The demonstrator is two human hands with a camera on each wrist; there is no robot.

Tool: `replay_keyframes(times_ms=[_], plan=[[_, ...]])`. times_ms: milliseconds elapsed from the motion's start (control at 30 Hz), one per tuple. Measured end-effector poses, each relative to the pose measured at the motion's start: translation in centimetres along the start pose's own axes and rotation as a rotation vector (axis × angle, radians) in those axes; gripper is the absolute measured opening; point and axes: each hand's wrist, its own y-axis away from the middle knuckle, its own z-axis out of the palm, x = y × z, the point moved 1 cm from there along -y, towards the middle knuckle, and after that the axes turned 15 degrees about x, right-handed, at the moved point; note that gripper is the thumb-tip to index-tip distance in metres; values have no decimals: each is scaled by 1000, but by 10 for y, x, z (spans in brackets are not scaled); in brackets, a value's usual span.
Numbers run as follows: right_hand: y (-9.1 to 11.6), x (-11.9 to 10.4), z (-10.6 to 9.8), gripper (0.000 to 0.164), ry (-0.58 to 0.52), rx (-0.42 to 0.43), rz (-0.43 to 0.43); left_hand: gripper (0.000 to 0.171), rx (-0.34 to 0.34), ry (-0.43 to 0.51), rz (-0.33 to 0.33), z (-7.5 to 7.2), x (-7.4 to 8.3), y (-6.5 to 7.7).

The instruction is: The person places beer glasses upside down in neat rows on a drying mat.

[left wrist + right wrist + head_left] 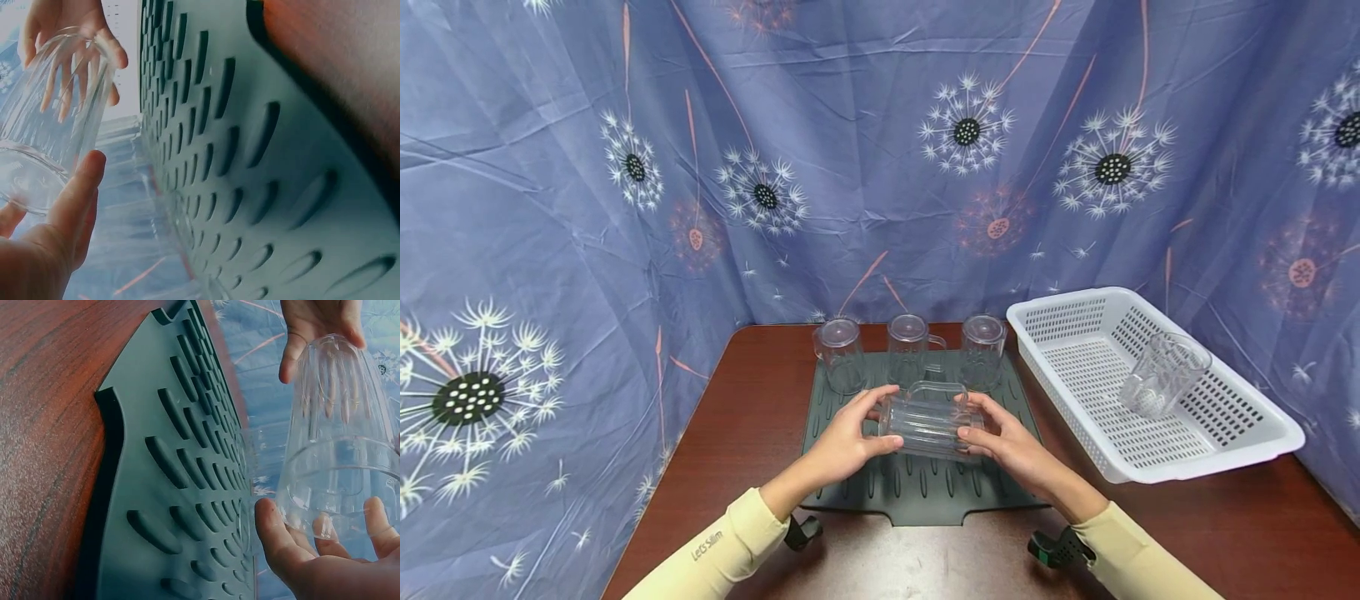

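Both hands hold a clear glass mug (925,427) sideways above a dark green ribbed drying mat (917,493). My left hand (844,437) grips its left end, thumb in front and fingers behind. At the other end, my right hand (1011,443) has thumb and fingers around the glass. The handle points up and away in the head view. In the right wrist view the mug (337,450) appears with fingers visible through it. Three more clear mugs, the left (842,358), middle (907,352) and right (982,354), stand bottom-up along the mat's back.
To the right, a white perforated plastic basket (1075,417) holds one tilted clear mug (1165,375). Everything rests on a reddish-brown wooden table (700,467). A blue dandelion-patterned curtain (865,167) hangs behind and at the sides.
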Motion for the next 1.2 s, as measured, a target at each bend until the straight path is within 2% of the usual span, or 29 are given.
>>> replay_keyframes(times_ms=[133, 267, 467, 600, 767, 967, 1200], plan=[[-1, -2, -2, 63, -13, -12, -25, 71, 4, -44, 35, -5, 4, -1], [-1, -3, -5, 56, -39, -29, -60, 72, 7, -106, 76, -11, 6, -1], [-2, -2, -9, 49, -22, -43, -107, 72, 31, -164, 90, -20, 6, 1], [-2, -1, -11, 48, -7, -25, -122, 73, 60, -239, 106, -27, 4, 0], [-2, 3, -14, 45, 48, 10, -132, 73, 74, -313, 117, -36, 4, 0], [0, 3, -18, 43, 193, 48, -158, 72, 105, -395, 132, -48, 3, 0], [0, 0, -24, 44, 274, 70, -261, 72, 144, -482, 160, -61, 0, -1]])
